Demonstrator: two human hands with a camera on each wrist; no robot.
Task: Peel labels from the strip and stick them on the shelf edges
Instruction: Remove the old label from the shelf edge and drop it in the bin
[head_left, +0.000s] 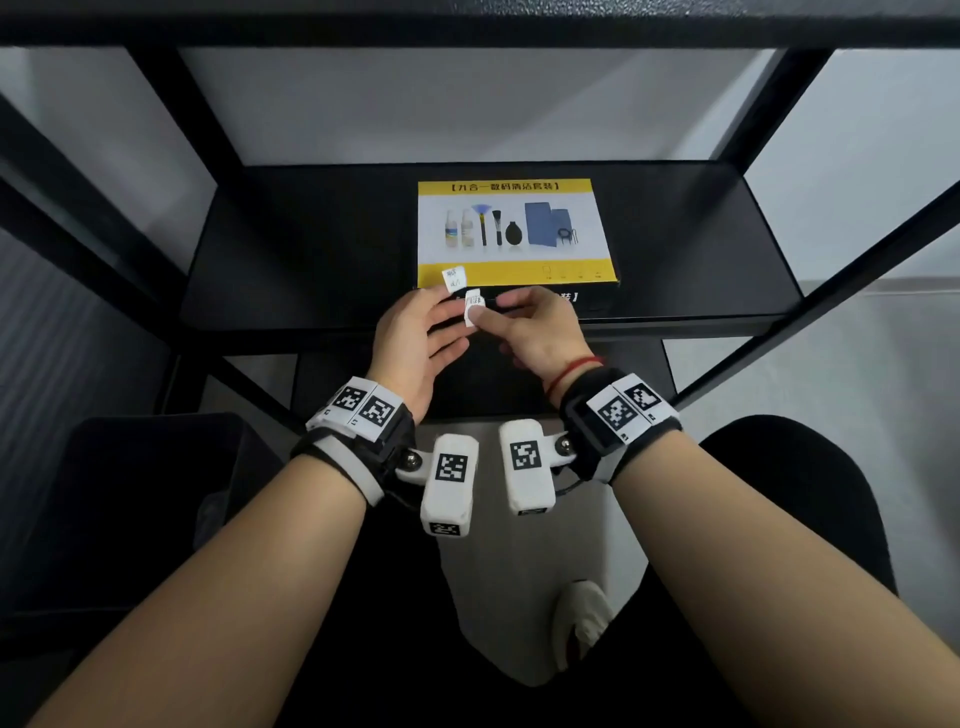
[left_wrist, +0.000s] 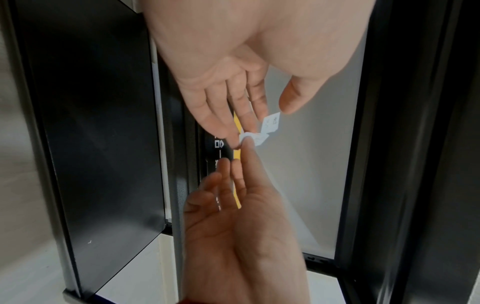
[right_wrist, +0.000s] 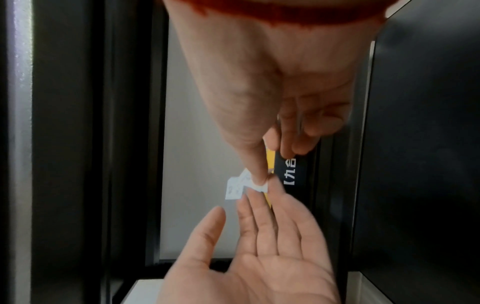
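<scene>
A short white label strip (head_left: 471, 306) sits between my two hands, just in front of the black shelf edge (head_left: 270, 326). My right hand (head_left: 535, 332) pinches its lower end between thumb and forefinger, as the right wrist view shows at the label strip (right_wrist: 235, 188). My left hand (head_left: 415, 338) has straight fingers and the thumb held apart. The strip's upper part (left_wrist: 271, 123) leans against the left fingertips (left_wrist: 261, 115). In the wrist views the left hand (right_wrist: 259, 257) faces the right hand (left_wrist: 249, 226) palm to palm.
A flat yellow and white box (head_left: 514, 228) printed with cleaning tools lies on the black shelf behind the hands. Black uprights and braces (head_left: 208, 135) frame the bay. A dark bin (head_left: 135, 493) stands at the lower left. A white shoe (head_left: 582, 618) rests on the floor.
</scene>
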